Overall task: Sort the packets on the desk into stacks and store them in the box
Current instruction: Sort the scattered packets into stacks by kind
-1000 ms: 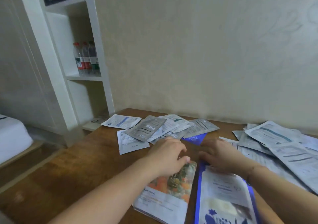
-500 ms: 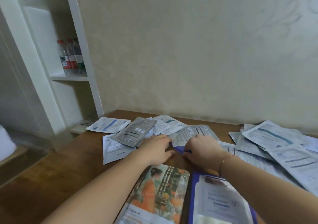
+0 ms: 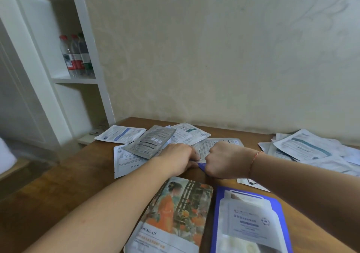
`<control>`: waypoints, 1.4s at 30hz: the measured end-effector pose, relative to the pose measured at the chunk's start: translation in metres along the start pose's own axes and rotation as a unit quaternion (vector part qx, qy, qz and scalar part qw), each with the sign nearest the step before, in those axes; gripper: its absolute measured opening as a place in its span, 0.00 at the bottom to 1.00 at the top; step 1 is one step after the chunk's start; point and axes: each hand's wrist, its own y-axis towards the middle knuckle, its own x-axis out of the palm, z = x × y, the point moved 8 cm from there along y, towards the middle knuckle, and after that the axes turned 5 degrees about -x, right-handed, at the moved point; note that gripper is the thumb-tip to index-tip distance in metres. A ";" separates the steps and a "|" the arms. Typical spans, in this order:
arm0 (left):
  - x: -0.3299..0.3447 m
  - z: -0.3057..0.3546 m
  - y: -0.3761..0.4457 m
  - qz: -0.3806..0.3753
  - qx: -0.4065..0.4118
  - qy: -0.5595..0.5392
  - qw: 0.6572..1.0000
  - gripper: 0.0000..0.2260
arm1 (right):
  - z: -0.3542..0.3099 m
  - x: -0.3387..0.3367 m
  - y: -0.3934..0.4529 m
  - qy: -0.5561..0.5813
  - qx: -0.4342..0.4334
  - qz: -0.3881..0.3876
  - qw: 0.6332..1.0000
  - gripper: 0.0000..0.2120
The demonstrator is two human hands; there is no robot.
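- Both hands meeting at the centre of the brown wooden worktop [image 3: 58, 190]: left hand [image 3: 180, 160] lying knuckles-up with fingers bent onto the loose white and grey foil packets [image 3: 148, 145] at 11 o'clock; right hand [image 3: 224, 160] curled in a fist, pinching the corner of a thin blue-edged packet [image 3: 201, 166] poking out between the two.
- Drawing that blue packet out flat and low, probably best, with the left hand pinning the heap so nothing slides along.
- Matching it next, by colour, to the blue-bordered white packet [image 3: 249, 223] at 5 o'clock.
- Waiting at 6 o'clock: painted packet showing a figure in orange [image 3: 175, 213], lettering seeming to read "KISSMWAII"; smaller print illegible.
- More white packets with teal stripes [image 3: 303, 147] spreading at 2 o'clock.
- No box showing anywhere.
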 end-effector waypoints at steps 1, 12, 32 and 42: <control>0.001 0.000 0.001 -0.003 0.001 0.002 1.000 0.09 | -0.001 0.003 0.000 0.004 -0.003 -0.005 1.000 0.18; 0.003 0.008 -0.003 -0.023 0.006 0.065 0.998 0.14 | 0.011 0.031 -0.025 0.144 0.071 0.124 0.979 0.02; -0.016 0.060 -0.018 0.115 0.098 0.091 0.984 0.13 | 0.065 0.091 -0.119 0.352 0.525 0.043 0.774 0.19; -0.042 0.075 -0.067 0.286 0.140 -0.073 0.945 0.07 | 0.015 0.026 -0.076 0.162 0.273 0.062 0.946 0.16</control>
